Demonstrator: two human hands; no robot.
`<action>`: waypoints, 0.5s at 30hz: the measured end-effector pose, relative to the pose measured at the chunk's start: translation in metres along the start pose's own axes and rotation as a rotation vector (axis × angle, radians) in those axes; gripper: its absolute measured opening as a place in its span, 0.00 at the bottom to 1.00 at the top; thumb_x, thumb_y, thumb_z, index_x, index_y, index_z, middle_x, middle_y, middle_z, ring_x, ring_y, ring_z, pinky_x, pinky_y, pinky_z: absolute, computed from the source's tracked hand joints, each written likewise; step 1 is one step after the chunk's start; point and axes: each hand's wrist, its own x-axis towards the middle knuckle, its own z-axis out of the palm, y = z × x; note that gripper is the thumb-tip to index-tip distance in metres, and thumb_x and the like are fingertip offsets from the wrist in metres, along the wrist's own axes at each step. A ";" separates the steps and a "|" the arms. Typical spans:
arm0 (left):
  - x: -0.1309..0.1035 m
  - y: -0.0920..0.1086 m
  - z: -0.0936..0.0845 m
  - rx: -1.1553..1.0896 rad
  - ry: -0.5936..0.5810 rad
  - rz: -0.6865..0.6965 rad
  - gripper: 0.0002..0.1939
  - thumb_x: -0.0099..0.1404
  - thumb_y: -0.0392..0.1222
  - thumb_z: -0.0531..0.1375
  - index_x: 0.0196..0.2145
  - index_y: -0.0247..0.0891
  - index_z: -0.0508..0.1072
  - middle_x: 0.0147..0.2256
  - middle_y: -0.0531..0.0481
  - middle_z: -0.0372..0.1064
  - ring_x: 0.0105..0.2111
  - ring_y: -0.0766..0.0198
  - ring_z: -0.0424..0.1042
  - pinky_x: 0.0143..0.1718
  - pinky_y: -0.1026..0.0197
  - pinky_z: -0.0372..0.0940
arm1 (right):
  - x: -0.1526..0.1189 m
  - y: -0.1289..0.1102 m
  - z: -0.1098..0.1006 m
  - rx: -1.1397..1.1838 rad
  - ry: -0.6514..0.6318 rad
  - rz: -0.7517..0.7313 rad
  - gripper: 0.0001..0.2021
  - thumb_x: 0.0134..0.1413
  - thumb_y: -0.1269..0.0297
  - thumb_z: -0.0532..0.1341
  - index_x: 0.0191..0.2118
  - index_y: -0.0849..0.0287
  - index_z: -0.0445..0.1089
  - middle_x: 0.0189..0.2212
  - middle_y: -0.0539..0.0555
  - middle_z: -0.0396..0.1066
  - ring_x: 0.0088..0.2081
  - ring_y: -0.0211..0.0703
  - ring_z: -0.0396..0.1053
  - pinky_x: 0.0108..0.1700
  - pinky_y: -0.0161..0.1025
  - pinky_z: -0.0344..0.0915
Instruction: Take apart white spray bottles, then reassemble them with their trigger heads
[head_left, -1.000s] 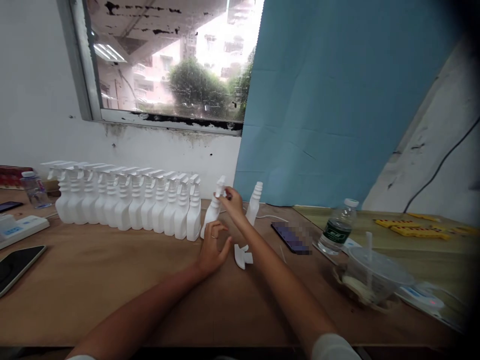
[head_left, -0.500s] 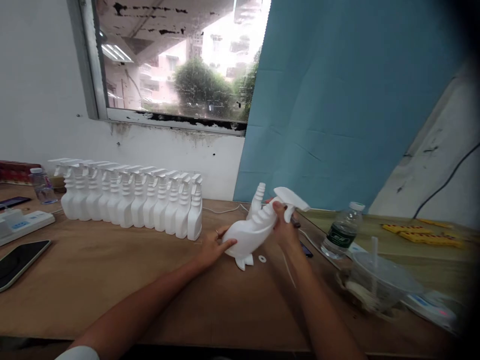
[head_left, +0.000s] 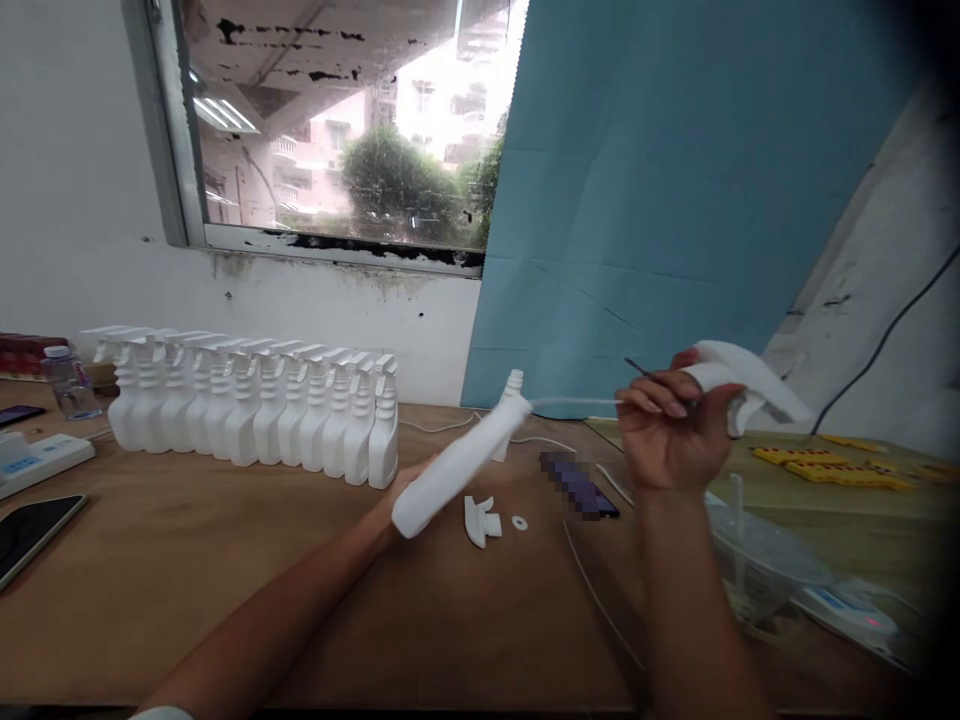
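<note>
My left hand is closed on a white spray bottle body, held tilted over the table, its neck pointing up to the right. My right hand is raised at the right, its fingers closed round a white spray head and a thin dark tool. The head's pale tube stretches left to the bottle's mouth. Behind the held bottle stands another white bottle without a head. A loose spray head and a small white ring lie on the table.
A row of white spray bottles stands at the left, beside a clear bottle, power strip and phone. Another phone and white cables lie centre-right. A lidded plastic bowl and yellow strips are further right.
My right hand has moved up and right with the spray head, now apart from the bottle neck with its tube showing. The bottle in my left hand has turned, its base lower and toward me.
</note>
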 end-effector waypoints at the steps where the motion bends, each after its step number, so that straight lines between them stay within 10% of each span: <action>1: 0.004 -0.001 0.001 -0.008 0.040 0.053 0.25 0.60 0.59 0.60 0.39 0.31 0.75 0.26 0.45 0.73 0.25 0.59 0.71 0.26 0.60 0.63 | 0.006 -0.012 0.001 -0.090 0.023 0.019 0.07 0.54 0.62 0.66 0.38 0.56 0.72 0.23 0.45 0.61 0.21 0.32 0.58 0.25 0.35 0.61; 7: 0.041 -0.022 -0.002 0.044 0.326 0.383 0.24 0.53 0.54 0.68 0.42 0.35 0.74 0.41 0.44 0.74 0.41 0.59 0.72 0.43 0.59 0.65 | 0.016 -0.060 0.010 -0.643 0.119 0.207 0.12 0.58 0.56 0.59 0.38 0.58 0.75 0.21 0.49 0.51 0.20 0.36 0.46 0.18 0.37 0.44; 15: 0.088 -0.029 -0.022 0.331 0.604 0.581 0.15 0.65 0.42 0.60 0.48 0.35 0.68 0.43 0.45 0.70 0.42 0.59 0.71 0.45 0.52 0.67 | 0.007 -0.050 -0.011 -0.873 0.222 0.582 0.14 0.52 0.49 0.62 0.38 0.53 0.68 0.18 0.41 0.40 0.17 0.30 0.30 0.17 0.32 0.28</action>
